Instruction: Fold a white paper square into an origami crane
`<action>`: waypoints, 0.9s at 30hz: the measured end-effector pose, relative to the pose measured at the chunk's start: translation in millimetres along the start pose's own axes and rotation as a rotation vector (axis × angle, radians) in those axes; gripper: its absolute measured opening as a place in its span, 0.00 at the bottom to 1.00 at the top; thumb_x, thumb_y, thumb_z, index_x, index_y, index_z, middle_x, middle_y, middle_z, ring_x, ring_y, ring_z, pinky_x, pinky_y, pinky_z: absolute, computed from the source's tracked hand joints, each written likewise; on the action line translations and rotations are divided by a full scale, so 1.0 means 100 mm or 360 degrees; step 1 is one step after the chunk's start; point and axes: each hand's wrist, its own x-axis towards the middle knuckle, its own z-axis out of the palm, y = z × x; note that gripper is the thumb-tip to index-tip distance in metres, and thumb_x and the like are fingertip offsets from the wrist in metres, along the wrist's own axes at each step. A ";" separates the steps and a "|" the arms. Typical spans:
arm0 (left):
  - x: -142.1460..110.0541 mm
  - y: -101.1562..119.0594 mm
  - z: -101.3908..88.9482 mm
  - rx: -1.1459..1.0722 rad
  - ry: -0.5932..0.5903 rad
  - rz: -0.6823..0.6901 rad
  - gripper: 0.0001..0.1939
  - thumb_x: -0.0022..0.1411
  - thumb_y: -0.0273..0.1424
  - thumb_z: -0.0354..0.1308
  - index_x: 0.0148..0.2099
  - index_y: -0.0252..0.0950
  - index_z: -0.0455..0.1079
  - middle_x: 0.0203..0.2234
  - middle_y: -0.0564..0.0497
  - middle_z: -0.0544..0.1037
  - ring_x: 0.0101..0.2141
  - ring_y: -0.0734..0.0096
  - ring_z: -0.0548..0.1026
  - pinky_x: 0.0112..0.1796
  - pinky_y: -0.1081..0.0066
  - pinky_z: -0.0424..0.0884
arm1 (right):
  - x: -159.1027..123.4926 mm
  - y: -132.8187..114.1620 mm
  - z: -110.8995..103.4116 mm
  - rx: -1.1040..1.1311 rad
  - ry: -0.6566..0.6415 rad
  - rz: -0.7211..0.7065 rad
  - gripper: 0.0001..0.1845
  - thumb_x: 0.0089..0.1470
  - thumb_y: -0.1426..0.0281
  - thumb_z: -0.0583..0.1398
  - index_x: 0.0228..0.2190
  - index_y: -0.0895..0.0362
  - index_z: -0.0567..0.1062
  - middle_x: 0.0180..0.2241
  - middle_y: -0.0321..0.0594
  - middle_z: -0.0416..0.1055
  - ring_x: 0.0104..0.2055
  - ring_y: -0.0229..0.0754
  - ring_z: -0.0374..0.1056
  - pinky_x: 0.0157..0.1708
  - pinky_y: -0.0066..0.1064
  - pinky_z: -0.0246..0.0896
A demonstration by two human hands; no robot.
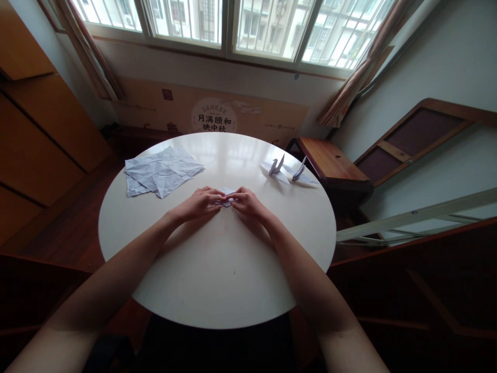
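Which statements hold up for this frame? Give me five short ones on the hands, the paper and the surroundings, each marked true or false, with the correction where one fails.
1. The left hand and the right hand both touch a small piece of paper. True.
2. The creased sheets lie on the left part of the table. True.
3. The paper birds sit on top of the creased sheets. False: they are apart from them, on the table's right part.
4. The table has square corners. False: its edge is rounded.
5. A window is beyond the table's far edge. True.
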 end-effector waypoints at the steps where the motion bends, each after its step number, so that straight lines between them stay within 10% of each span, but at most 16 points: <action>1: 0.00 0.00 0.00 0.0003 0.0001 -0.0002 0.17 0.71 0.34 0.58 0.60 0.46 0.78 0.57 0.48 0.79 0.55 0.53 0.75 0.58 0.54 0.68 | 0.00 0.00 0.00 0.0010 0.0001 0.0002 0.15 0.61 0.73 0.64 0.47 0.50 0.86 0.42 0.43 0.73 0.44 0.42 0.70 0.51 0.36 0.66; 27: 0.00 0.02 -0.02 0.0001 -0.0013 -0.0024 0.18 0.71 0.35 0.58 0.61 0.45 0.77 0.58 0.48 0.79 0.55 0.51 0.75 0.58 0.51 0.67 | 0.00 0.01 0.01 0.0058 0.0006 0.0004 0.15 0.61 0.74 0.63 0.47 0.51 0.86 0.41 0.42 0.72 0.42 0.41 0.70 0.50 0.35 0.65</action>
